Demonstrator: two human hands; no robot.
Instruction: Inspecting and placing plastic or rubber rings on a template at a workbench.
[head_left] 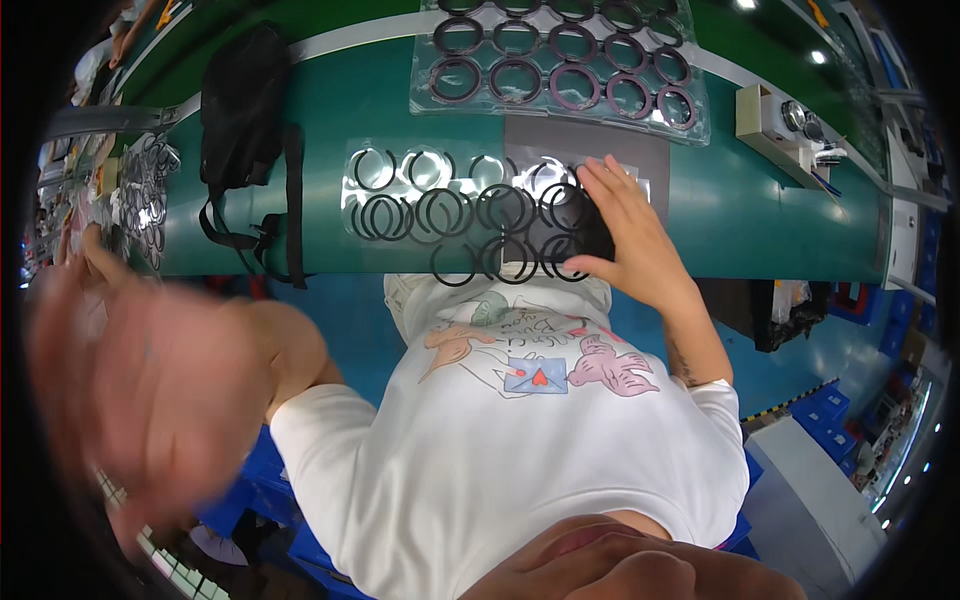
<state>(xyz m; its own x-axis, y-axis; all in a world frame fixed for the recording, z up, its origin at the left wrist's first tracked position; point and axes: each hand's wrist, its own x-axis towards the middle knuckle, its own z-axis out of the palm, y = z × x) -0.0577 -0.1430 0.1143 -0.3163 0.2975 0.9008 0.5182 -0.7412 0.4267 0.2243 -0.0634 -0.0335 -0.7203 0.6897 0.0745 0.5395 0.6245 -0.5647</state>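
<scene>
Head view: right hand [630,235] rests on black rings [470,215]; left hand [150,390] well apart

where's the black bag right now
In the head view the black bag lies on the green table, toward the person's left, just left of the clear sheet of black rings and away from both hands.

Your right hand [625,235] lies flat, fingers spread, forearm stretched forward — your left hand [150,390] is raised close to the camera, open-palmed and blurred, elbow bent.
</scene>
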